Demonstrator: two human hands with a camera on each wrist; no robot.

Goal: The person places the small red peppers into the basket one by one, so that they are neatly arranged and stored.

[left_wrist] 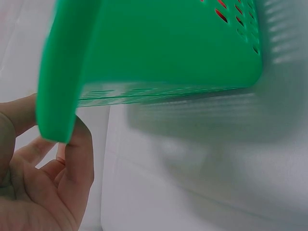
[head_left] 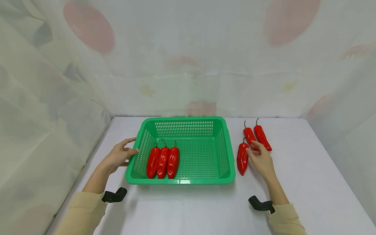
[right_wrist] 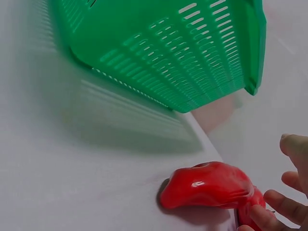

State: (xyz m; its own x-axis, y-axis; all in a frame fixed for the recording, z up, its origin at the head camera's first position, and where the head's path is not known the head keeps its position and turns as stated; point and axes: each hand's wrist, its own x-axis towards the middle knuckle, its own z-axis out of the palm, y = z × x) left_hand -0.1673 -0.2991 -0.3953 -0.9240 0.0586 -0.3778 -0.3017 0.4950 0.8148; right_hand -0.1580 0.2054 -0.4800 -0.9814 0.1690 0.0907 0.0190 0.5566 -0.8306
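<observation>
A green plastic basket with slotted sides stands on the white table, three red chili peppers lying side by side in its left part. My left hand grips the basket's left rim, thumb on one side and fingers on the other, as the left wrist view shows at the rim. Over the peppers right of the basket is my right hand, its fingers loosely bent and holding nothing. Nearest to it lies a red chili pepper, also in the right wrist view.
Behind the right hand lie two more red peppers, one partly covered by the fingers and one farther right. The table meets a patterned cloth backdrop at its far edge. Cloth also hangs at both sides.
</observation>
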